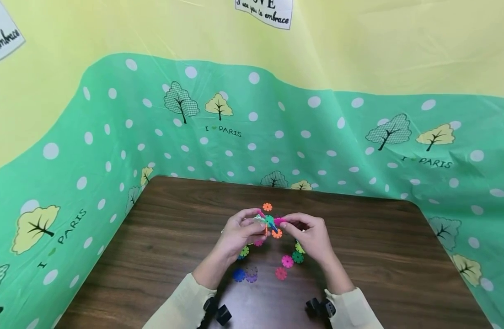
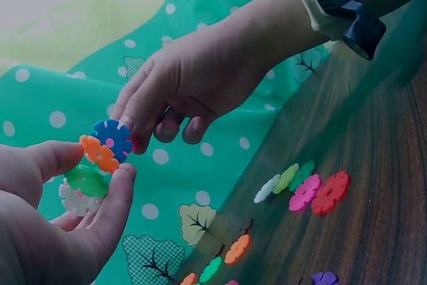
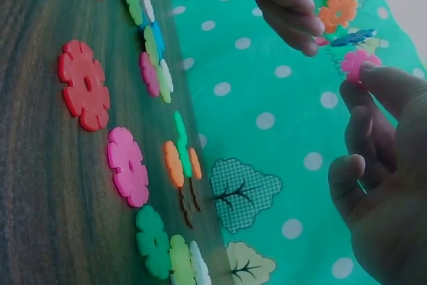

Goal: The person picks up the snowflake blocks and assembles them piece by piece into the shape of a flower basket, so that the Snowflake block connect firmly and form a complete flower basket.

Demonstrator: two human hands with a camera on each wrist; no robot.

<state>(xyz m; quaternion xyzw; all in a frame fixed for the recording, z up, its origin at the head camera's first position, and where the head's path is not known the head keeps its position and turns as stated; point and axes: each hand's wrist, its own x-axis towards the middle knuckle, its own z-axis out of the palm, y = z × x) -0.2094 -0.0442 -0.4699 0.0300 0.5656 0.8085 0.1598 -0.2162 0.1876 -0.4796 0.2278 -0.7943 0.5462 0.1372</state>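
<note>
One cluster of interlocking flower discs [image 1: 269, 220], lower centre of the head view, sits gripped by the left hand [image 1: 240, 232]; the right hand [image 1: 311, 237] pinches a pink flower disc [image 3: 354, 65].

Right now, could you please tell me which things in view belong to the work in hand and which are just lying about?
In the work:
joined cluster of notched discs, held by the left hand
bright pink disc, pinched by the right hand at the cluster's edge

Lying on the table, possibly as spares, among others:
red disc
second pink disc
dark green disc
blue disc
</note>
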